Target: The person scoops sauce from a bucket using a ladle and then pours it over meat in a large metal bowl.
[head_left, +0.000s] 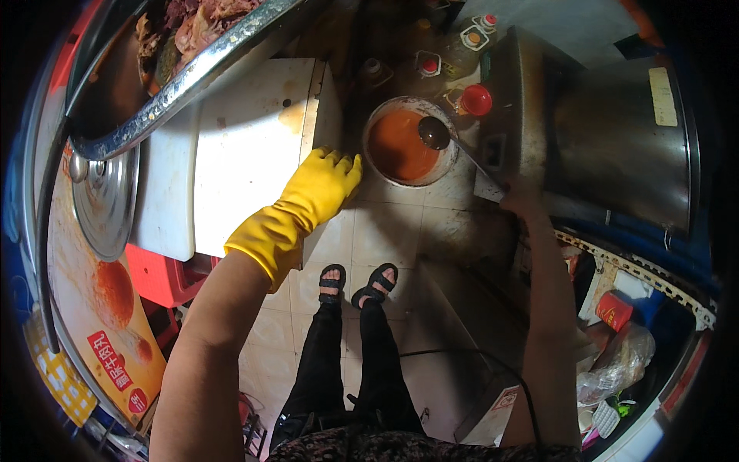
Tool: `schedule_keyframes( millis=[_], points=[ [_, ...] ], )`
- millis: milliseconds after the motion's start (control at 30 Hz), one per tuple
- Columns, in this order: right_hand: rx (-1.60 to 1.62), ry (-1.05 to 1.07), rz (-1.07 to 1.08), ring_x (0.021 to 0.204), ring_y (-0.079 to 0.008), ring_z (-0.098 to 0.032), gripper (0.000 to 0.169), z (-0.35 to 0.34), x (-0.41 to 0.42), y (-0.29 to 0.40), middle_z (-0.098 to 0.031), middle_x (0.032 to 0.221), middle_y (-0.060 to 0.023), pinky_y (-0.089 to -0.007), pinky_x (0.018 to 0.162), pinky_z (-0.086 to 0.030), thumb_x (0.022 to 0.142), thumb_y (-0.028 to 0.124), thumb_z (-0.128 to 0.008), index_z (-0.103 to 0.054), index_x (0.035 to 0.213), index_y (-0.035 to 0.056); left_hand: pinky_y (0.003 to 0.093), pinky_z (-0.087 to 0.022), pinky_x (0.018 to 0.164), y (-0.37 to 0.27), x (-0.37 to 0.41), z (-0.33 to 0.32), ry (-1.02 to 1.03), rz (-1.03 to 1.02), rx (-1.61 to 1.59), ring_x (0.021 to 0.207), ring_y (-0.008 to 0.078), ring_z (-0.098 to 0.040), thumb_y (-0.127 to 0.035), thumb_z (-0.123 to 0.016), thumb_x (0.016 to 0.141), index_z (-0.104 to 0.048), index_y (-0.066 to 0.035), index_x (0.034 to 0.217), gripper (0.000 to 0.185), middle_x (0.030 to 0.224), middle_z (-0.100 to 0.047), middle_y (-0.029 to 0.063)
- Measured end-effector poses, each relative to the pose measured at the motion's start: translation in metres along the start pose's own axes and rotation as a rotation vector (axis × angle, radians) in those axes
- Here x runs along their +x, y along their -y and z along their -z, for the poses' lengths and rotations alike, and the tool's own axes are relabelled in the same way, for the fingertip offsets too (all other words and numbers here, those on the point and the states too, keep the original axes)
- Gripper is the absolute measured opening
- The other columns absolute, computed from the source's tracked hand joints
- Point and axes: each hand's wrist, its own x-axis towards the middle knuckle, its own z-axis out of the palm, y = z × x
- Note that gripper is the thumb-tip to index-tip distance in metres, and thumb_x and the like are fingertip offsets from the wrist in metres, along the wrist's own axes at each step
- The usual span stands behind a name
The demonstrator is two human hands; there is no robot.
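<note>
My left hand, in a yellow rubber glove, rests with its fingers at the edge of a white freezer-like cabinet; it appears to hold nothing. My bare right hand is closed around the handle of a metal ladle. The ladle's round bowl hangs over a white bucket of orange-red liquid on the tiled floor. At the upper left, a large metal pan holds pieces of meat.
Large oil bottles and a red round-topped item stand beyond the bucket. A stainless-steel appliance is at the right. A metal lid and red plastic crate are at the left. A black cable crosses low down.
</note>
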Motion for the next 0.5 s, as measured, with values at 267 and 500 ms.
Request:
schedule_keyframes(
  millis=[267, 500],
  points=[
    [-0.173, 0.07, 0.047, 0.104, -0.0373, -0.066, 0.044, 0.034, 0.039, -0.001, -0.068, 0.111, -0.0178, -0.0467, 0.09, -0.055, 0.067, 0.017, -0.076, -0.07, 0.109, 0.0074, 0.0458, -0.047, 0.1, 0.0, 0.003, 0.0, 0.014, -0.002, 0.031, 0.104, 0.0371, -0.065, -0.021, -0.068, 0.085, -0.061, 0.004, 0.123, 0.046, 0.112, -0.069, 0.0189],
    [-0.078, 0.165, 0.024, 0.102, -0.0335, -0.067, 0.045, 0.057, 0.048, -0.005, -0.068, 0.11, -0.0179, -0.0465, 0.086, -0.056, 0.068, 0.013, -0.075, -0.067, 0.112, 0.006, 0.0456, -0.045, 0.103, -0.001, 0.005, 0.001, 0.057, 0.006, 0.041, 0.109, 0.0372, -0.063, -0.02, -0.067, 0.084, -0.06, 0.004, 0.126, 0.049, 0.116, -0.067, 0.0196]
  ],
)
